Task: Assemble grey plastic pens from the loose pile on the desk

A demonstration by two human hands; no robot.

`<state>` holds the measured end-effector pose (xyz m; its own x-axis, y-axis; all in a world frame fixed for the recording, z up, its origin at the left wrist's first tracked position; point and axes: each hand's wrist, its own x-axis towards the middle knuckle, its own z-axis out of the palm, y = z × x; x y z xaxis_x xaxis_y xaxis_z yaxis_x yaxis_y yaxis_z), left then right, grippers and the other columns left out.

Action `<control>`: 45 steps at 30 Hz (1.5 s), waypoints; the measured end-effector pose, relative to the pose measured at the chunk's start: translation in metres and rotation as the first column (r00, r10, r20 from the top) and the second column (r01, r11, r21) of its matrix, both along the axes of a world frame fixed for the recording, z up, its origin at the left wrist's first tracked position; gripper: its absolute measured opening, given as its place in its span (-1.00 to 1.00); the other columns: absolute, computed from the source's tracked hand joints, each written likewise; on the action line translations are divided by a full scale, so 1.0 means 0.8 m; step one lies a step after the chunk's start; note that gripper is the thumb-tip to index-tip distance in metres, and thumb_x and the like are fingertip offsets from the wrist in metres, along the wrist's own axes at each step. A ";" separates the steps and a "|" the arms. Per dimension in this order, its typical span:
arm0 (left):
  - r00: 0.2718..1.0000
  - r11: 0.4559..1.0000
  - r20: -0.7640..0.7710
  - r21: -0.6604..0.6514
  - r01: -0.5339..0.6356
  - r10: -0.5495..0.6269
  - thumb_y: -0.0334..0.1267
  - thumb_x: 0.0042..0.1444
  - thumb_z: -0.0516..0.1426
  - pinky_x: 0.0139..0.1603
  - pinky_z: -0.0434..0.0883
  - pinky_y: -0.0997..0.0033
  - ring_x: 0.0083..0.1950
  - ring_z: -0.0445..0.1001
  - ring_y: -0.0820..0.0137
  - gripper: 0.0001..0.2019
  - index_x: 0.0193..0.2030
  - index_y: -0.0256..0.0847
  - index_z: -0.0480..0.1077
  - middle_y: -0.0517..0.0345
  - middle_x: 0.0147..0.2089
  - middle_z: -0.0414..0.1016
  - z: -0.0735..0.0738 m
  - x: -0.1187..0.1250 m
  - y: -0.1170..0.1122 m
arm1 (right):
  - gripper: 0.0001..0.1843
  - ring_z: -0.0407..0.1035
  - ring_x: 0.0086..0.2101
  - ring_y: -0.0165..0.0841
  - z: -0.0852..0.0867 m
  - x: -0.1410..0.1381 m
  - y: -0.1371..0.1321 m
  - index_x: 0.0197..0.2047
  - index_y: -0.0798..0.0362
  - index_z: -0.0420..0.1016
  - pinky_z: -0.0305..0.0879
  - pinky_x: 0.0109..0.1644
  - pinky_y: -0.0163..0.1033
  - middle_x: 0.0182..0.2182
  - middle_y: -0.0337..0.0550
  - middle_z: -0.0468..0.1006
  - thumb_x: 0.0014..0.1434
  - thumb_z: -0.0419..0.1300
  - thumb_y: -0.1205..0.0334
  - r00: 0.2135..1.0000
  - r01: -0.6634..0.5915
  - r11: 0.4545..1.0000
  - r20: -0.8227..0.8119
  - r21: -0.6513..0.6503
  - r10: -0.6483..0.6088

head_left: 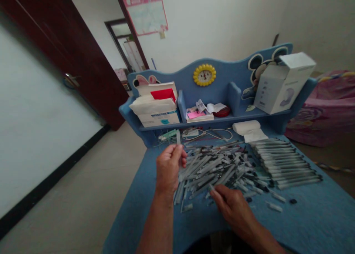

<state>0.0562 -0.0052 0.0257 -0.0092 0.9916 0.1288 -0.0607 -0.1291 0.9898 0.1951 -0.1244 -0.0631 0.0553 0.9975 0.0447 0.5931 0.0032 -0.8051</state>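
1. Translucent plastic tube (178, 136), centre of frame: long axis near upright, lower end gripped between thumb and fingers of left hand (168, 167).
2. Right hand (231, 204), lower centre: fingertips pinched on small clear piece (211, 187), type unclear. Tube lies up and left of these fingertips, well apart.
3. Loose pen pile (216, 165) between and beyond both hands, likely hindrance; pen row (291, 165) at right; paper roll (246, 127) behind.
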 end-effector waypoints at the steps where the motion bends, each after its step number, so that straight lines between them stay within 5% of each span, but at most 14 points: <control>1: 0.993 0.999 -0.115 -0.030 0.022 -0.025 -0.14 -0.03 0.15 -0.65 0.25 0.59 -0.62 0.29 0.55 -0.78 -0.47 -0.28 0.36 0.24 -0.57 0.37 -0.011 -0.002 -0.001 | -0.61 0.17 -0.60 -0.48 0.006 0.008 0.007 -0.53 0.06 0.28 -0.04 -0.50 -0.39 -0.67 -0.31 0.26 0.23 -0.11 0.06 0.999 0.000 1.000 0.044 0.005 0.000; 4: 0.899 0.994 -0.430 -0.100 0.041 -0.081 -0.13 0.02 0.08 -0.59 0.29 0.55 -0.57 0.37 0.48 -0.77 -0.43 -0.27 0.39 0.19 -0.55 0.41 -0.039 -0.021 0.003 | -0.63 0.28 -0.56 -0.43 0.024 0.021 0.032 -0.49 0.05 0.35 0.00 -0.48 -0.38 -0.64 -0.26 0.38 0.22 -0.07 0.06 0.980 -0.018 1.000 0.200 0.009 0.015; 6: 0.705 0.997 -0.706 -0.058 0.042 -0.071 -0.16 0.06 0.03 -0.51 0.30 0.54 -0.50 0.42 0.46 -0.78 -0.38 -0.26 0.41 0.18 -0.52 0.44 -0.048 -0.039 0.012 | -0.69 0.36 -0.51 -0.38 0.033 0.021 0.052 -0.41 0.03 0.41 0.05 -0.45 -0.37 -0.59 -0.22 0.47 0.20 -0.03 0.06 0.946 -0.027 1.000 0.322 0.009 0.023; 8: 0.436 0.998 -0.899 -0.004 0.068 -0.033 -0.19 0.08 0.02 -0.45 0.29 0.54 -0.44 0.45 0.43 -0.78 -0.39 -0.23 0.42 0.17 -0.49 0.46 -0.049 -0.054 0.023 | -0.73 0.43 -0.42 -0.32 0.042 0.017 0.078 -0.29 -0.01 0.45 0.10 -0.39 -0.35 -0.50 -0.16 0.54 0.18 0.00 0.05 0.895 -0.043 0.999 0.445 0.005 0.036; 10: 0.259 0.997 -0.966 0.015 0.080 -0.006 -0.21 0.07 0.02 -0.42 0.27 0.52 -0.39 0.46 0.40 -0.80 -0.41 -0.22 0.43 0.15 -0.47 0.48 -0.044 -0.061 0.037 | -0.72 0.45 -0.33 -0.27 0.050 0.013 0.109 -0.19 -0.04 0.45 0.15 -0.34 -0.33 -0.40 -0.11 0.58 0.17 0.01 0.05 0.834 -0.067 0.998 0.549 -0.007 0.060; 15: 0.104 0.997 -0.994 0.021 0.080 0.013 -0.24 0.02 0.07 -0.31 0.30 0.42 -0.24 0.48 0.25 -0.86 -0.41 -0.20 0.44 0.01 -0.35 0.53 -0.038 -0.045 0.082 | -0.76 0.46 -0.25 -0.22 0.055 0.003 0.190 -0.23 0.02 0.49 0.24 -0.26 -0.27 -0.33 -0.01 0.58 0.14 0.05 0.14 0.759 -0.111 0.993 0.643 -0.034 0.107; 21: 0.010 0.991 -1.000 -0.012 0.130 -0.014 -0.33 0.01 0.06 -0.23 0.32 0.39 -0.15 0.48 0.23 -0.85 -0.37 -0.21 0.46 -0.06 -0.27 0.54 -0.058 -0.022 0.118 | -0.78 0.44 -0.20 -0.18 0.040 -0.012 0.247 -0.23 0.07 0.51 0.28 -0.20 -0.24 -0.27 0.04 0.58 0.06 0.14 0.21 0.727 -0.170 0.983 0.665 -0.068 0.172; 29: 0.000 0.991 -1.000 -0.018 0.131 -0.018 -0.26 0.10 -0.01 -0.26 0.31 0.40 -0.15 0.48 0.23 -0.79 -0.31 -0.20 0.45 -0.04 -0.26 0.53 -0.063 -0.047 0.126 | -0.66 0.42 -0.16 -0.22 0.035 0.008 0.273 -0.05 0.00 0.45 0.26 -0.18 -0.28 -0.20 0.00 0.56 0.07 0.13 0.28 0.744 -0.205 0.974 0.631 -0.095 0.218; 37: -0.003 0.979 -0.999 -0.038 0.198 -0.038 -0.30 0.08 -0.02 -0.25 0.32 0.39 -0.18 0.48 0.24 -0.78 -0.35 -0.20 0.46 -0.01 -0.30 0.54 -0.054 -0.060 0.162 | -0.76 0.44 -0.27 -0.26 0.033 0.073 0.262 -0.21 -0.01 0.51 0.20 -0.30 -0.31 -0.34 -0.11 0.58 0.12 0.05 0.21 0.776 -0.086 0.992 0.619 -0.087 0.121; 45: -0.074 0.967 -0.997 -0.056 0.247 -0.039 -0.37 0.05 0.02 -0.18 0.34 0.34 -0.08 0.46 0.17 -0.78 -0.27 -0.27 0.48 -0.12 -0.20 0.53 -0.065 -0.024 0.210 | -0.77 0.43 -0.45 -0.30 0.029 0.099 0.224 -0.32 -0.04 0.52 0.08 -0.45 -0.32 -0.50 -0.16 0.56 0.12 0.05 0.15 0.835 -0.067 0.997 0.545 -0.040 0.078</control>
<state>0.0367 0.1631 -0.0260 0.3705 0.9273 -0.0542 0.9287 -0.3707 0.0066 0.2743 0.0549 -0.0400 -0.0455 0.9986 0.0280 0.9346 0.0525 -0.3517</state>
